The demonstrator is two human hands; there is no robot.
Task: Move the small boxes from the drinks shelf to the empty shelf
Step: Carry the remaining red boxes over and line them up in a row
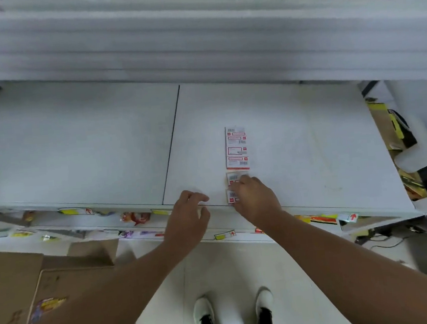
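Several small white boxes with red print and barcodes stand in a row (236, 148) on the white shelf (296, 141), running from mid-shelf toward the front edge. My right hand (255, 199) lies over the two front boxes (232, 177) at the shelf's edge, its fingers curled round them. My left hand (188, 213) rests at the front edge just left of them, fingers loosely bent and holding nothing.
A seam (172, 144) divides the shelf into two panels; the left panel (76, 142) is bare. Upper shelves (196, 34) overhang at the back. Price tags line the front rail (224, 236). Cardboard boxes (50, 284) lie on the floor at left. A cluttered display (409, 165) stands at right.
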